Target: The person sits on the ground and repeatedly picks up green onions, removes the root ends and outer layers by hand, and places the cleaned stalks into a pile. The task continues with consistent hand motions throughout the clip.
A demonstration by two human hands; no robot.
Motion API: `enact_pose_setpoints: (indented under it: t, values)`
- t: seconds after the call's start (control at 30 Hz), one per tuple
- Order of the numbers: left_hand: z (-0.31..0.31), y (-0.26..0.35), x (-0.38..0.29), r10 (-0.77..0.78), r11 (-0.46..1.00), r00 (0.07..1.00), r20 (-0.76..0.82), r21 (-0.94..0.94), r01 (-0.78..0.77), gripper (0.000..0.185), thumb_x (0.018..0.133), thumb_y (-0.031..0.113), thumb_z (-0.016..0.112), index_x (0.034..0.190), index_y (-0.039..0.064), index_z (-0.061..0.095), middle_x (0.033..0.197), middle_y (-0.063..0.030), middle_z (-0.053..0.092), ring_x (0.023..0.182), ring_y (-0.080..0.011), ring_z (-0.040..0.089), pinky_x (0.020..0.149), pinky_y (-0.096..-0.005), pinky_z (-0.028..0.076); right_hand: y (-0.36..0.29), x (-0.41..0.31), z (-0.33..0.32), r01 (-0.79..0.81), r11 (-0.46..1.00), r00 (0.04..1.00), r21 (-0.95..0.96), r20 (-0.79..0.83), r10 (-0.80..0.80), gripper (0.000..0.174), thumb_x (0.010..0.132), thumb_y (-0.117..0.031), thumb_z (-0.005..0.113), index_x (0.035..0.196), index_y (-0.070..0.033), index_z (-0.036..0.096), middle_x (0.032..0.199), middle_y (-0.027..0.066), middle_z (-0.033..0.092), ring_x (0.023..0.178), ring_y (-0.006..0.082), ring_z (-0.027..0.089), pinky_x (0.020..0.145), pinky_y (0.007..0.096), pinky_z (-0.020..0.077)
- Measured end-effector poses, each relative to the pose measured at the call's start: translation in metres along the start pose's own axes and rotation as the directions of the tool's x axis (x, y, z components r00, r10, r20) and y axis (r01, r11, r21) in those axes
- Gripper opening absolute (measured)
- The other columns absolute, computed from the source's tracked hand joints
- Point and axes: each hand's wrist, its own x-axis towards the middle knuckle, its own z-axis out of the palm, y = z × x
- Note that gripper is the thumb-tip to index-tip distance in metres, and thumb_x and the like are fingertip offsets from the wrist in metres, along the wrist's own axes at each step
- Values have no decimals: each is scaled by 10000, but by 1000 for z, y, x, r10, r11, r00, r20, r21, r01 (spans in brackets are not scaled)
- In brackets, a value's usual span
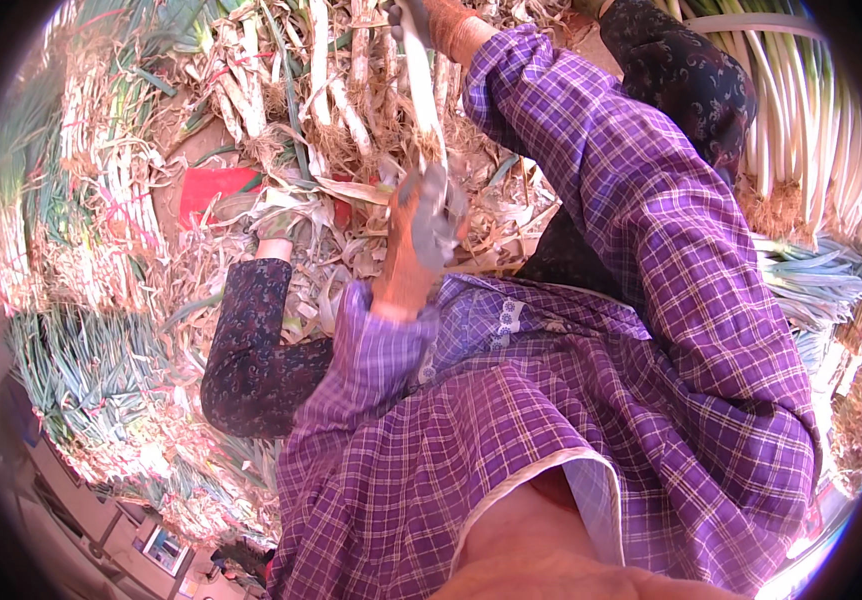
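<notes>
A long white green-onion stalk [421, 90] slants down between my two gloved hands, its root end toward me. At the top edge my right hand [417, 22], in an orange glove with a grey palm, grips the upper part of it. Lower down, my left hand [420, 232], in a matching glove, closes around the root end and is blurred. Whether its fingers hold the stalk itself or a loose outer skin there is hard to see. Unpeeled green onions [356, 82] with dry skins and hairy roots lie just beyond.
Dry peeled skins [326, 262] litter the ground, with a red sheet [213, 191] partly under them. Tied bundles [112, 150] stand at left. Clean white stalks [806, 127] lie at right beside a pale band [761, 22]. My bent legs [251, 337] in dark patterned trousers flank the work.
</notes>
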Motion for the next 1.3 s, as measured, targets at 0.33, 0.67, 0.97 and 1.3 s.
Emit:
enact_pose_setpoints:
  t: [0.33,0.67,0.97,1.3]
  values:
    - [-1,-1,-88,-167,975,910,-380,74,210,296,955,147,602,1142,-82,609,679,-31,590,514,-81,505,459,-201,374,-2,22,-35,218,826,975,-520,84,-205,199,894,-253,619,876,-64,680,722,89,675,614,218,655,538,344,511]
    - [-93,-14,71,-115,563,993,-41,820,99,571,871,399,657,1288,24,547,1331,-218,539,1148,-422,567,922,-492,487,-31,-140,-69,-9,902,994,-433,90,54,238,902,-232,606,924,-1,657,694,48,626,588,133,596,525,284,489]
    - [27,-1,178,281,577,910,303,-812,92,685,939,553,521,1387,48,406,1256,-190,573,1092,-333,595,956,-482,507,-90,-383,-114,-125,943,985,-308,74,155,302,962,-172,592,1218,-13,595,790,-15,597,577,65,536,506,220,436]
    - [234,158,74,454,874,463,762,-482,-63,670,954,405,589,1472,74,323,1400,-221,469,1231,-404,528,1055,-584,409,-73,-472,-180,262,852,762,-454,-444,-471,397,910,-136,661,1271,-10,557,884,58,657,728,114,586,651,274,484]
